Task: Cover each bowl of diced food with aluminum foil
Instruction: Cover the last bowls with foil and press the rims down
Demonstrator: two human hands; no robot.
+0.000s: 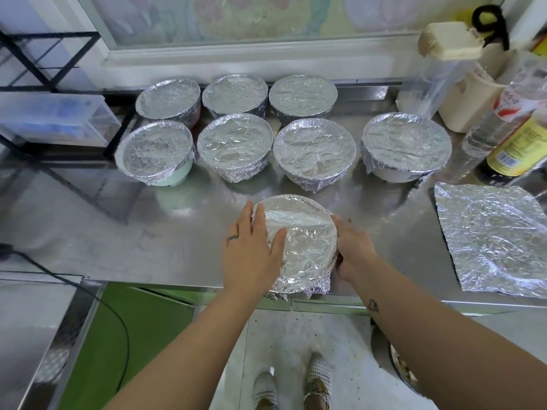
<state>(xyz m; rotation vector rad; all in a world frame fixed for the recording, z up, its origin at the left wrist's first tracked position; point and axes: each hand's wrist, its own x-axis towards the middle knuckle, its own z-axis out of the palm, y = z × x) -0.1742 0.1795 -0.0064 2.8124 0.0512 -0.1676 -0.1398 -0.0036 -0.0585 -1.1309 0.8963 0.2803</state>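
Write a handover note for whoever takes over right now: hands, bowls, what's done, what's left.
Left hand: flat on the foil top of the front bowl.
Right hand: curled round its right side, pressing foil.
The bowl sits at the near edge of the counter; its near foil skirt looks loose.
Done: seven covered bowls behind it.
Left: finish crimping. The spare foil sheet lies to the right; no uncovered bowl in view.
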